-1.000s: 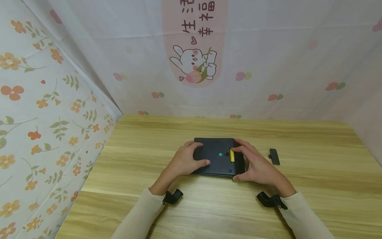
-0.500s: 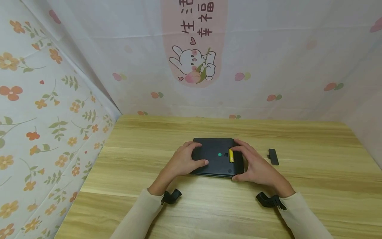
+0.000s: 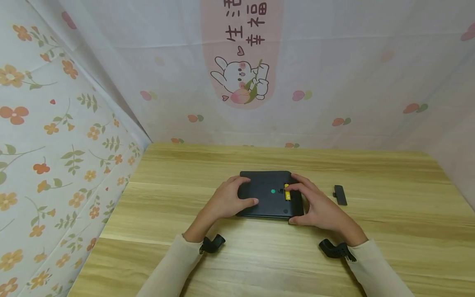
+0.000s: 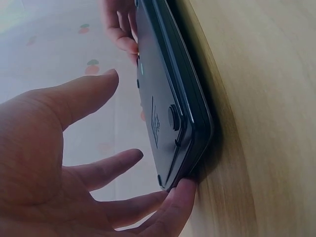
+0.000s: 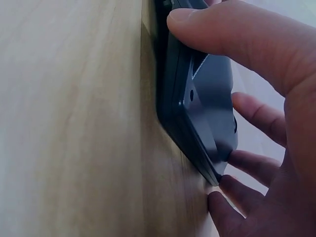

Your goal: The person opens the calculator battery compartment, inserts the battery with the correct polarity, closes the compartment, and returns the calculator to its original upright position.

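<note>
A black calculator [image 3: 259,194] lies face down on the wooden table, with a green dot on its back and an uncovered battery slot near its right side. In that slot sits a yellow battery [image 3: 287,195]. My right hand [image 3: 320,208] spans the right end, thumb on the near edge and fingers at the far edge, while the index fingertip touches the battery. At the left end rests my left hand [image 3: 231,199]. In the left wrist view, its lower fingertips [image 4: 183,190] touch the calculator's corner and the thumb [image 4: 91,94] stays apart from the back.
A small black battery cover [image 3: 340,195] lies on the table [image 3: 389,198] to the right of my right hand. Behind the table hangs a printed cloth [image 3: 315,74], and a floral cloth [image 3: 67,165] borders the left side. Both wrists carry black camera mounts.
My right index fingertip has moved slightly nearer along the battery, from its far end toward its middle. The calculator and my left hand stay almost where they were.
</note>
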`<state>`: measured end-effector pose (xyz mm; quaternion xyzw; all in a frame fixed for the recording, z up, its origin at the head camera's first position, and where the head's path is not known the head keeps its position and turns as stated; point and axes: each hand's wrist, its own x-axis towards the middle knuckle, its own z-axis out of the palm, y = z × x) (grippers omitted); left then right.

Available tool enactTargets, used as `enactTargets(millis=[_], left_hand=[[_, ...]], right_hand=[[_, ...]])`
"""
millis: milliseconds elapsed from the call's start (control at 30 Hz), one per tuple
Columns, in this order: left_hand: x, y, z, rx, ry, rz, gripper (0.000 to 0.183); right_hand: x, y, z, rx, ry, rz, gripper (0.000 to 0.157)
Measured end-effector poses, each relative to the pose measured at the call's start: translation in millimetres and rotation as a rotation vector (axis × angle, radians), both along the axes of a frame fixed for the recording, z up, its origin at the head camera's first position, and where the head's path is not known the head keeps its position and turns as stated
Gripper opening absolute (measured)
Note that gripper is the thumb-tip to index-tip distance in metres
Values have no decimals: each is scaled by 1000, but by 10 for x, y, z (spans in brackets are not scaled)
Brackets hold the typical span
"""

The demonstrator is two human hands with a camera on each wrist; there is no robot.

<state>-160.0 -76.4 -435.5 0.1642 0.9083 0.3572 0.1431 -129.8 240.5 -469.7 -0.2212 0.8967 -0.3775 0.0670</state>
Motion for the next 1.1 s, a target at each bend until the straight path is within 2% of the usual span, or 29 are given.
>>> enactTargets(millis=[267, 433, 700, 900, 1100], left_hand=[[-3, -14, -19, 16, 7, -4, 70], [-8, -19, -41, 22, 18, -5, 69], [-13, -23, -40, 19, 17, -8, 69], [-25, -25, -37, 19, 17, -8, 69], [-25, -26, -27, 24, 16, -11, 69]], right_hand=[[-7, 60, 27, -10, -5, 20, 82], [-22, 157, 106, -40, 22, 21, 78], [-54, 416, 243, -107, 32, -25, 73], [-60, 636, 331, -70, 60, -73, 71], [-50, 878, 337, -2, 9, -154, 74]])
